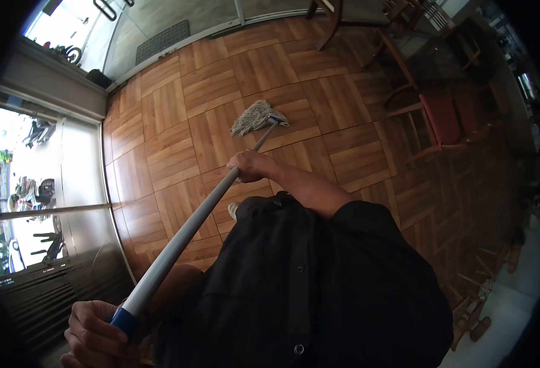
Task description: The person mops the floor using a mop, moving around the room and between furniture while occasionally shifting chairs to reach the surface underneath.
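A mop with a long grey handle (190, 227) slants from the lower left of the head view up to the middle. Its off-white string head (254, 118) lies spread on the wooden floor, joined to the handle by a small blue and metal clamp (275, 120). At the upper end, my left hand (98, 334) is closed by the blue end cap (124, 320). My right hand (253, 166) wraps round the handle farther down, nearer the strings. The undersides of both grips are hidden.
Wooden chairs and a table (448, 58) stand at the upper right, one chair with a red seat (441, 119). Glass panels (83, 165) line the left. Beyond the glass front at the top lies a dark mat (163, 42). A shoe (232, 210) shows below my right hand.
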